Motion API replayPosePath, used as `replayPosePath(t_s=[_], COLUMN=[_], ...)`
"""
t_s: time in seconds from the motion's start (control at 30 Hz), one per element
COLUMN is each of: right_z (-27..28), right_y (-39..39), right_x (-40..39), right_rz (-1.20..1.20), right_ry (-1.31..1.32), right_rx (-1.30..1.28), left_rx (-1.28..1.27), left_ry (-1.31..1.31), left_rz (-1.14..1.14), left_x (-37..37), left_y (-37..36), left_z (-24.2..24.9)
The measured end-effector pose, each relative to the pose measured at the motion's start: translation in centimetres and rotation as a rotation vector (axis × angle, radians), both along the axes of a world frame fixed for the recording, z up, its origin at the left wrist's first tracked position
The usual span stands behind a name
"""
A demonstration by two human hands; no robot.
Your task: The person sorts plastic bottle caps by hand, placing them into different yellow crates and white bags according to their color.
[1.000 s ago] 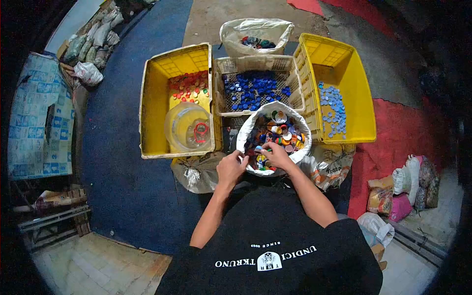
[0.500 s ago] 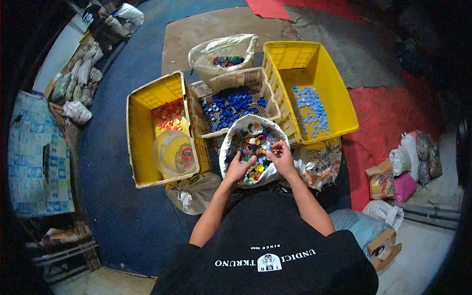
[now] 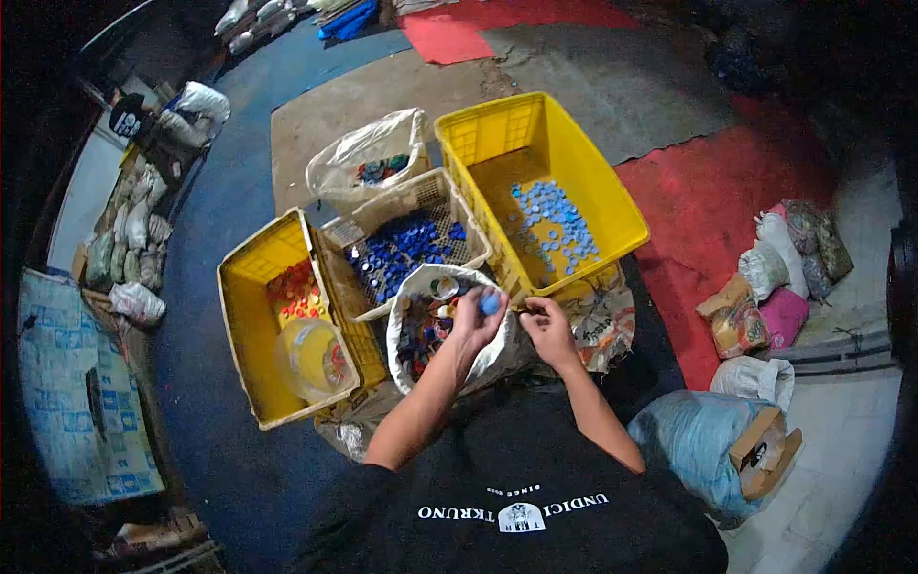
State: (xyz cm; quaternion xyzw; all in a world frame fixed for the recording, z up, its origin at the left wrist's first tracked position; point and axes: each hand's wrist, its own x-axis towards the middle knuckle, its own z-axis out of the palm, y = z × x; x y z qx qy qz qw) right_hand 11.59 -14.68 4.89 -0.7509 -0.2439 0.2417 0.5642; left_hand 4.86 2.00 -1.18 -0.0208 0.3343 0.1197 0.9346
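My left hand (image 3: 472,323) is closed on a light blue bottle cap (image 3: 491,303), over the right rim of a white sack (image 3: 402,371) of mixed-colour caps. Just to the right, my right hand (image 3: 551,335) has its fingers pinched together. Something small and brownish-yellow shows at its fingertips, too blurred to name. Beyond both hands, a yellow crate (image 3: 612,215) holds light blue caps (image 3: 559,225). Dark blue caps (image 3: 406,251) lie in a white basket (image 3: 335,234) behind the sack.
At left, another yellow crate (image 3: 239,306) holds red and yellow caps (image 3: 298,292) and a clear round container (image 3: 311,359). A white sack (image 3: 330,167) with mixed caps stands at the back. Stuffed bags (image 3: 779,273) and a large blue sack (image 3: 688,445) are at right.
Both hands rose out of the sack's middle; the left moved to its right rim with a light blue cap, the right beyond it. The view has turned, so the containers appear shifted left and tilted.
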Motion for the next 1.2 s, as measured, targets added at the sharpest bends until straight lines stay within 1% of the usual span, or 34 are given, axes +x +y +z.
replayPosePath(t_s=[0.03, 0.1, 0.13, 0.17, 0.23, 0.27, 0.3, 0.37, 0.4, 0.43, 0.47, 0.5, 0.53, 0.57, 0.63, 0.67, 0.7, 0.73, 0.77, 0.8, 0.83, 0.87, 0.9, 0.93, 0.97, 1.0, 1.03, 1.1, 1.13, 1.17, 1.2], right_z=[-1.1, -1.8, -1.9, -2.1, -2.6, -3.1, -3.7, -4.9, -5.6, -5.3, -5.0, -4.4, -3.5, -2.4, -2.4, -2.4, -4.3, -5.2, -5.9, -6.1, -8.1, -10.0, -10.1, -10.3, -10.4, -10.9, -11.7, -13.3, -13.6, -14.0, -13.9], right_y=[-0.5, -1.3, -1.5, -1.5, -1.2, -0.8, -0.3, 0.7, 1.2, 1.9, 2.5, 3.2, 4.3, 5.2, 7.3, 8.4, 9.4, 10.4, 11.4, 12.4, 13.4, 14.3, 14.9, 15.1, 15.5, 15.6, 15.6, 15.1, 14.6, 14.5, 14.4], right_x=[0.9, 2.3, 2.9, 3.2, 3.5, 3.4, 3.3, 2.6, 2.1, 1.4, 0.9, 0.2, -0.6, -1.3, -2.4, -3.1, -3.6, -4.2, -4.8, -5.4, -6.4, -7.0, -7.7, -8.4, -9.1, -9.6, -10.0, -10.3, -10.2, -10.0, -9.8], right_rz=[-0.066, -0.158, -0.184, -0.183, -0.188, -0.176, -0.156, -0.074, -0.035, -0.012, 0.12, 0.251, 0.325, 0.409, 0.58, 0.642, 0.706, 0.781, 0.855, 0.895, 0.826, 0.787, 0.746, 0.759, 0.813, 0.868, 0.879, 0.952, 0.923, 0.925, 0.952], right_ry=[0.06, 0.118, 0.151, 0.156, 0.162, 0.189, 0.202, 0.24, 0.219, 0.233, 0.158, 0.082, -0.019, 0.053, 0.069, 0.01, -0.071, -0.145, -0.222, -0.312, -0.408, -0.456, -0.501, -0.501, -0.559, -0.613, -0.612, -0.719, -0.749, -0.752, -0.744], right_rx=[0.057, 0.108, 0.089, 0.089, 0.093, 0.126, 0.123, 0.124, 0.091, 0.086, 0.049, 0.013, 0.002, -0.056, -0.097, -0.163, -0.187, -0.259, -0.331, -0.36, -0.243, -0.255, -0.271, -0.27, -0.321, -0.374, -0.376, -0.49, -0.39, -0.396, -0.428], left_rx=[0.131, 0.259, 0.297, 0.297, 0.385, 0.48, 0.466, 0.446, 0.525, 0.518, 0.689, 0.856, 0.909, 1.035, 1.124, 1.084, 1.046, 1.126, 1.119, 1.182, 1.249, 1.313, 1.372, 1.43, 1.487, 1.471, 1.46, 1.56, 1.609, 1.605, 1.775], left_ry=[0.022, 0.037, 0.19, 0.195, 0.173, 0.139, 0.217, 0.124, 0.205, 0.257, 0.366, 0.479, 0.516, 0.503, 0.601, 0.662, 0.719, 0.751, 0.764, 0.809, 0.853, 0.941, 1.03, 1.133, 1.236, 1.213, 1.22, 1.274, 1.276, 1.272, 1.248], left_rz=[-0.014, -0.154, -0.138, -0.137, -0.145, -0.147, -0.126, -0.221, -0.28, -0.231, -0.2, -0.172, -0.159, -0.076, -0.018, 0.016, 0.051, 0.124, 0.144, 0.102, 0.056, -0.002, -0.066, -0.135, -0.205, -0.212, -0.21, -0.182, -0.136, -0.134, -0.16], left_x=[2.4, 6.2, 7.5, 7.6, 6.9, 5.4, 3.9, -0.4, -2.8, -4.8, -6.9, -8.8, -10.7, -12.6, -16.1, -17.4, -18.6, -19.9, -21.4, -22.2, -23.0, -23.6, -24.0, -24.3, -24.4, -24.6, -24.6, -24.0, -23.5, -23.0, -22.7], left_y=[-0.2, 0.5, 0.0, -0.2, -0.2, -1.0, -1.4, -0.9, -1.0, -1.0, -1.2, -1.6, -1.4, -1.1, -0.6, -0.6, -0.6, 0.0, -0.2, -0.4, -0.4, -0.6, -0.8, -1.3, -1.4, -1.4, -1.6, -1.9, -2.2, -2.0, -1.8], left_z=[3.5, 7.1, 9.2, 8.5, 7.6, 6.8, 6.5, 2.7, 3.5, 2.6, 1.8, 2.6, 3.5, 2.6, 3.5, 4.0, 4.6, 2.6, 0.8, 1.0, 1.0, 1.0, 1.1, 1.0, 0.9, 0.6, 0.2, -0.6, 0.1, 0.9, 1.4])
